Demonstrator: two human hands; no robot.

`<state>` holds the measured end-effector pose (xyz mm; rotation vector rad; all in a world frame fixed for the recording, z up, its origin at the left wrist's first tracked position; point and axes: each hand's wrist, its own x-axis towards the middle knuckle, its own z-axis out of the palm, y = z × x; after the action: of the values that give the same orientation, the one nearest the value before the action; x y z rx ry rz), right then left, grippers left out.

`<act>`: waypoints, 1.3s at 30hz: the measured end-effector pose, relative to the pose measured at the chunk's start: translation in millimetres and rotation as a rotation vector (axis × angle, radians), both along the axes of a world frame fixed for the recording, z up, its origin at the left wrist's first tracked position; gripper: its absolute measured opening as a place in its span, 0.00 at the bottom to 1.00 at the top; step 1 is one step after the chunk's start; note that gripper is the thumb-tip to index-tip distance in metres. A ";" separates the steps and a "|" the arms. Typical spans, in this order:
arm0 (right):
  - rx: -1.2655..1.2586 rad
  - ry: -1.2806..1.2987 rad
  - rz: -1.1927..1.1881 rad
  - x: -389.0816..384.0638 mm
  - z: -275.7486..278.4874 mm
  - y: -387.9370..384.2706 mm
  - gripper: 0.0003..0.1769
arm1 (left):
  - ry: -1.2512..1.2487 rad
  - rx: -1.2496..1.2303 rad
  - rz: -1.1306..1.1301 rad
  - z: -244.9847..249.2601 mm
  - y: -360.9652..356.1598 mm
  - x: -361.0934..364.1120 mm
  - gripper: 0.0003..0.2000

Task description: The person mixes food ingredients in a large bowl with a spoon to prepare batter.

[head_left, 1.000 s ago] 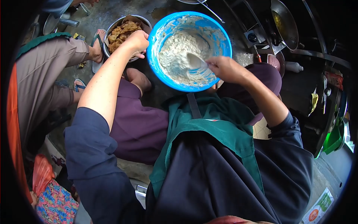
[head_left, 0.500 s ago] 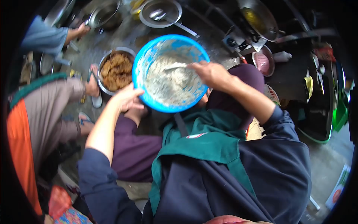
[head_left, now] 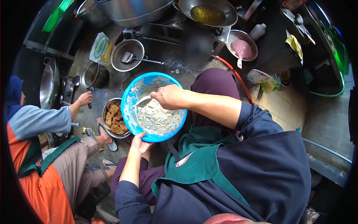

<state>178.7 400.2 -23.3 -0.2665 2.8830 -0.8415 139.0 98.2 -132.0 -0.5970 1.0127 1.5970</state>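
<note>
The blue plastic bowl (head_left: 128, 98) is held above the floor in front of the person's chest, its near rim gripped from below by the left hand (head_left: 141, 144). The right hand (head_left: 168, 97) lies across it from the right, clenched on a pale spoon (head_left: 144, 100) that points left into thick, lumpy white batter (head_left: 156, 120). Just left, on the floor, a round metal bowl (head_left: 104, 112) holds brown fried pieces (head_left: 113, 120).

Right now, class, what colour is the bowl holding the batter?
The bowl is bright blue; the head view shows it.
</note>
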 end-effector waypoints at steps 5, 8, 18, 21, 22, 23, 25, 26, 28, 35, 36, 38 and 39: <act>-0.028 0.013 -0.020 4.5 7.3 6.4 0.15 | 0.047 -0.072 -0.006 16.7 3.2 9.6 0.26; -0.049 0.093 -0.078 6.0 5.4 11.2 0.15 | 0.083 -0.087 -0.023 29.9 6.4 12.1 0.26; -0.231 0.313 -0.221 35.0 52.1 45.5 0.15 | 0.211 0.033 0.149 126.2 43.1 12.8 0.24; -0.123 0.480 -0.242 37.9 74.4 53.1 0.14 | 0.254 0.055 0.215 152.1 67.9 -5.1 0.23; -0.088 0.566 -0.241 41.0 81.4 54.1 0.14 | 0.275 0.089 0.218 157.9 76.4 -10.0 0.23; -0.056 0.579 -0.248 40.4 84.0 53.7 0.13 | 0.311 0.075 0.217 165.8 85.4 -13.0 0.22; 0.214 0.562 -0.188 38.7 89.7 61.9 0.13 | 0.363 0.080 0.250 176.1 105.4 -14.5 0.22; 0.449 0.521 -0.116 37.0 93.9 69.8 0.14 | 0.357 0.100 0.265 176.4 111.0 -18.4 0.22; 0.556 0.471 -0.123 36.1 110.3 76.0 0.14 | 0.368 0.159 0.269 180.7 121.4 -19.7 0.22; 0.657 0.658 -0.181 24.8 126.5 76.5 0.12 | 0.318 0.226 0.315 191.0 143.0 -26.8 0.23; 0.663 0.651 -0.196 18.9 121.0 77.6 0.12 | 0.315 0.203 0.315 193.0 144.9 -27.3 0.23; 0.667 0.652 -0.170 10.6 109.3 80.1 0.09 | 0.316 0.199 0.317 193.7 144.3 -23.2 0.23; 0.695 0.643 -0.167 4.4 105.5 82.1 0.08 | 0.323 0.199 0.318 194.0 145.5 -25.3 0.23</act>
<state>183.1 482.3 82.2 -0.2474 3.5838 0.3495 113.7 243.8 61.9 -0.3827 1.0101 2.0978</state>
